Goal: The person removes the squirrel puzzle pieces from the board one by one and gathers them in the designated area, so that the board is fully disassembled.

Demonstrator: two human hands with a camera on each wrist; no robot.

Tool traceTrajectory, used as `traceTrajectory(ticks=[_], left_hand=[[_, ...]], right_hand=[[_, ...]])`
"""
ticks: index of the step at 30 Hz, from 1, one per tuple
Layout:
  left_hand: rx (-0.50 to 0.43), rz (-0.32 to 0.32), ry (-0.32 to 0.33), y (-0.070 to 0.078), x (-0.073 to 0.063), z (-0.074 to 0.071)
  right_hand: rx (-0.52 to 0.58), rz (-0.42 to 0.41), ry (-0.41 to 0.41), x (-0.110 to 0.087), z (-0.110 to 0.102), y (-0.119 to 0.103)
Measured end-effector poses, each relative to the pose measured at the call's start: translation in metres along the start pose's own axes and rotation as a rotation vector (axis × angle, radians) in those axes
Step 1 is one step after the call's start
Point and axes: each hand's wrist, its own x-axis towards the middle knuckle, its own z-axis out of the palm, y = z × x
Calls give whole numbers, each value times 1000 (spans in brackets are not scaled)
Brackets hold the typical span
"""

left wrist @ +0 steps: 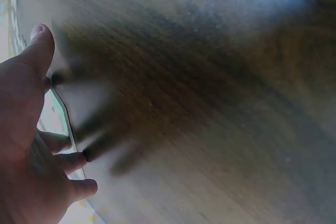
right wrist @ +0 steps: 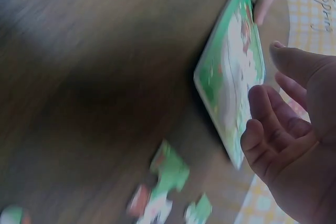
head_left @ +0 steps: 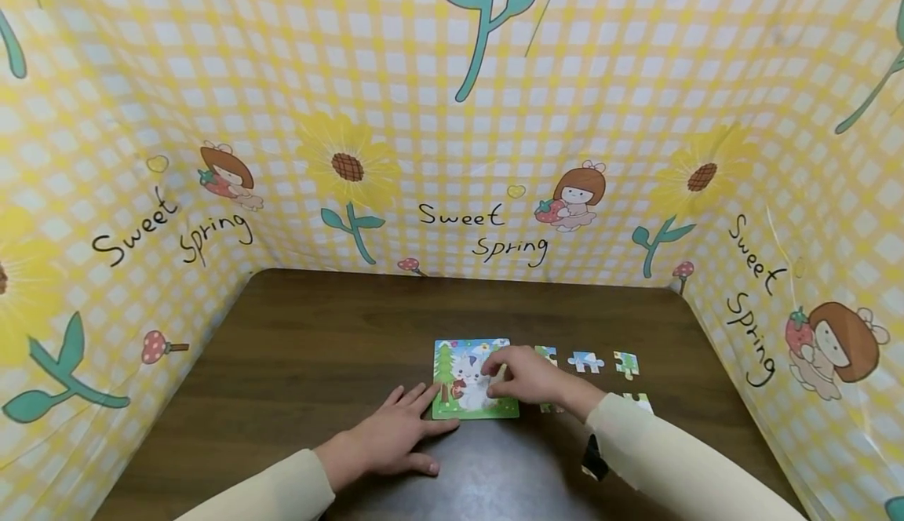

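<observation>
A jigsaw puzzle in a flat board (head_left: 469, 403), with a white cat, a green tree and grass, lies on the dark table. My left hand (head_left: 395, 431) rests at its left side with fingers spread and fairly straight, fingertips at the board's edge. Above the board's right half hovers my right hand (head_left: 530, 377). Its thumb and index finger are apart, and the other fingers are loosely bent. The right wrist view shows nothing between the fingertips of that right hand (right wrist: 286, 119). Part of the board's right side is hidden by it.
Several loose puzzle pieces lie right of the board, among them a blue-and-white piece (head_left: 585, 362), a green piece (head_left: 625, 363) and one partly under the right sleeve (head_left: 639, 400). The brown table (head_left: 339, 325) is enclosed by a yellow checked cloth (head_left: 452, 144) on three sides.
</observation>
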Motion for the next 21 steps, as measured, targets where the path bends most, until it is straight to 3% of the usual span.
traceTrajectory(ticks=[9,21], left_hand=[[18,16,-4,-2,2,2],[34,-3,-7,-2,2,4]], right_hand=[[0,-37,-48,30,28,-11],[-88,-52,-9,40,40,-22]])
